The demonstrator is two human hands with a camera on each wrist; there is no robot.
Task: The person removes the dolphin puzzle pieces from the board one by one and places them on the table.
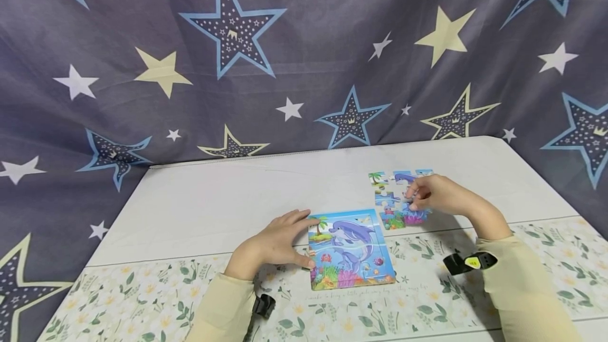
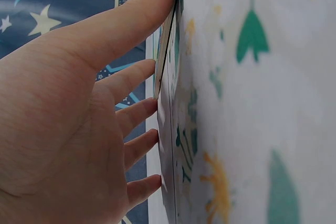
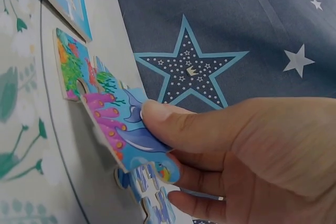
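Observation:
A square dolphin picture board (image 1: 350,249) lies flat on the table. My left hand (image 1: 280,239) rests at its left edge, fingers spread, with the thumb (image 2: 142,11) against the board's side in the left wrist view. At the board's upper right sit several loose jigsaw pieces (image 1: 387,199). Over them my right hand (image 1: 439,194) pinches a puzzle piece (image 3: 123,124) between thumb and fingers. That piece carries pink coral and part of a dolphin, and is tilted up from the table. Another coral piece (image 3: 73,64) lies just beyond it in the right wrist view.
The white table (image 1: 228,189) has a floral cloth strip (image 1: 157,289) along its front. Behind it hangs a dark curtain with stars (image 1: 304,57). Black wrist straps (image 1: 470,263) are on both arms.

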